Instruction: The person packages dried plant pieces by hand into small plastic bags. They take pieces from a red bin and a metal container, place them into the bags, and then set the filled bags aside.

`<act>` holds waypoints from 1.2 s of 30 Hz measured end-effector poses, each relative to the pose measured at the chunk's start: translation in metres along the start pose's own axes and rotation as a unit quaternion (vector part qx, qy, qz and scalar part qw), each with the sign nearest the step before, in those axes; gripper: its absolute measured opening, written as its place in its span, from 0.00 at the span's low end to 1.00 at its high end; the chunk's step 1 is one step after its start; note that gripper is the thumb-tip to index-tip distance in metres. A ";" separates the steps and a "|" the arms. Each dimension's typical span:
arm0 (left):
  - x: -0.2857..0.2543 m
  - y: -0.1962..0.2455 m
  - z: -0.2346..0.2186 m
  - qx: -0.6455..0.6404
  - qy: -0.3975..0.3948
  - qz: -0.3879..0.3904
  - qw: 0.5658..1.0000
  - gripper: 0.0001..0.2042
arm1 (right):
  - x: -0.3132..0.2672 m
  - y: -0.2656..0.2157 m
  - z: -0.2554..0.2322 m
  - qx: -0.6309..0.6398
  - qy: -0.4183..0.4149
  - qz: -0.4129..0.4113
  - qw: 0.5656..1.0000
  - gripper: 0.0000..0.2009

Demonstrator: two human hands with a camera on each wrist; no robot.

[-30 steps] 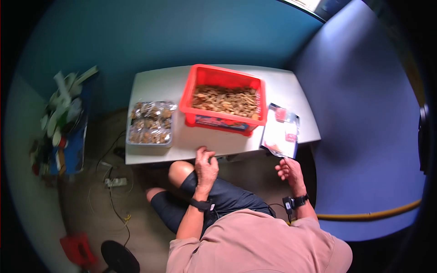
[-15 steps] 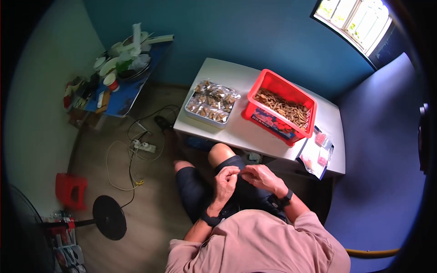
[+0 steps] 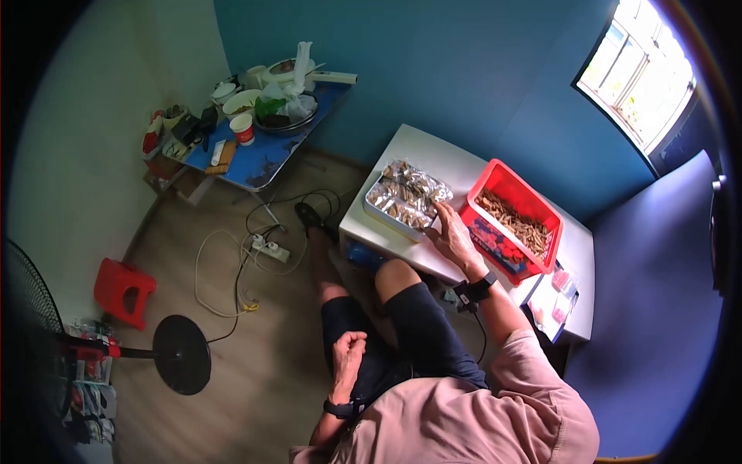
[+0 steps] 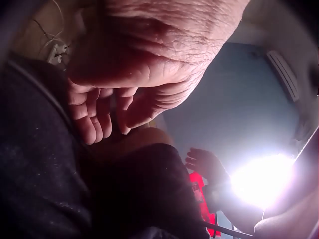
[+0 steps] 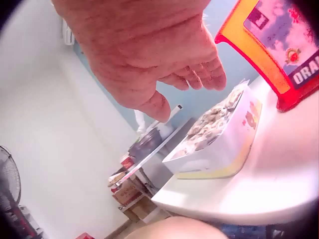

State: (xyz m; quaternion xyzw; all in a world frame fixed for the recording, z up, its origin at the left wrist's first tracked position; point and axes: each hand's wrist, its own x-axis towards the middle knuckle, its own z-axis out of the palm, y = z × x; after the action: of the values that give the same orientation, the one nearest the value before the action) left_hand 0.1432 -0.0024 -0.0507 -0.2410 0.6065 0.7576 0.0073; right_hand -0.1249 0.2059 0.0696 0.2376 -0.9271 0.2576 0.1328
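Note:
My right hand (image 3: 456, 237) reaches over the near right corner of a shallow white box (image 5: 219, 149) filled with small clear packets (image 3: 406, 193) of brown pieces. In the right wrist view its fingers are extended above the packets, with nothing seen in them. To the right of that hand stands a red tub (image 3: 502, 243) holding many loose brown, dried-looking pieces (image 3: 516, 224). My left hand (image 3: 349, 357) is over the dark shorts at my lap. Its fingers hang loosely curled in the left wrist view, and no object shows among them.
Both containers stand on a white table (image 3: 406, 143). A printed plastic pouch (image 3: 555, 298) lies near its right edge. Further left, a blue folding table (image 3: 267, 158) carries bowls and a paper cup (image 3: 242, 129). Cables and a power strip (image 3: 270, 248) lie on the floor by a red stool (image 3: 124, 292).
The two hands were together above the lap and have separated. My right hand moved forward to the box of packets, the left dropped back to the lap. The head view turned left.

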 end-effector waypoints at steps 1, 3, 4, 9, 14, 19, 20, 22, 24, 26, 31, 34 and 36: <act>0.002 -0.009 -0.001 0.008 -0.008 -0.010 1.000 0.08 | 0.009 0.008 0.003 -0.002 -0.026 0.022 0.999 0.33; 0.007 -0.018 -0.003 0.035 -0.015 -0.027 0.999 0.08 | 0.024 0.026 0.019 -0.027 0.003 0.027 0.999 0.34; 0.009 -0.021 -0.005 0.054 -0.009 -0.036 0.998 0.08 | 0.032 0.036 0.030 -0.050 0.032 0.033 0.998 0.36; 0.027 -0.009 -0.015 -0.020 -0.009 -0.082 0.996 0.09 | 0.053 0.056 0.051 -0.056 0.029 0.090 0.994 0.39; 0.050 -0.007 -0.026 0.004 -0.017 -0.140 0.990 0.09 | 0.052 0.075 0.069 -0.086 0.012 0.101 0.991 0.37; 0.059 -0.006 -0.026 0.020 -0.012 -0.185 0.982 0.10 | 0.045 0.071 0.057 -0.052 0.012 0.072 0.996 0.32; 0.059 -0.004 -0.025 0.021 -0.012 -0.189 0.982 0.10 | 0.044 0.068 0.054 -0.052 0.012 0.073 0.996 0.32; 0.059 -0.002 -0.025 0.023 -0.012 -0.193 0.981 0.10 | 0.040 0.062 0.052 -0.057 0.033 0.053 0.996 0.27; 0.058 -0.002 -0.024 0.025 -0.016 -0.179 0.983 0.10 | 0.038 0.062 0.052 -0.059 0.037 0.052 0.996 0.25; 0.057 -0.004 -0.023 0.029 -0.012 -0.174 0.984 0.11 | 0.037 0.059 0.049 -0.059 0.044 0.050 0.996 0.22; 0.054 -0.003 -0.018 0.037 0.000 -0.163 0.986 0.10 | 0.032 0.054 0.039 -0.004 0.061 0.064 0.996 0.15; 0.056 -0.008 -0.016 0.051 0.003 -0.162 0.986 0.10 | 0.027 0.054 0.036 0.039 0.097 0.034 0.994 0.13; 0.054 -0.005 -0.014 0.050 0.002 -0.159 0.986 0.09 | 0.022 0.049 0.036 0.048 0.127 -0.011 0.991 0.12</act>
State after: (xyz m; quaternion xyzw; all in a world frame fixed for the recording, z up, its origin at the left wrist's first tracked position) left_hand 0.1023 -0.0289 -0.0776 -0.3352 0.5978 0.7150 0.1385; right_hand -0.1730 0.2147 0.0273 0.2188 -0.8868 0.3285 0.2406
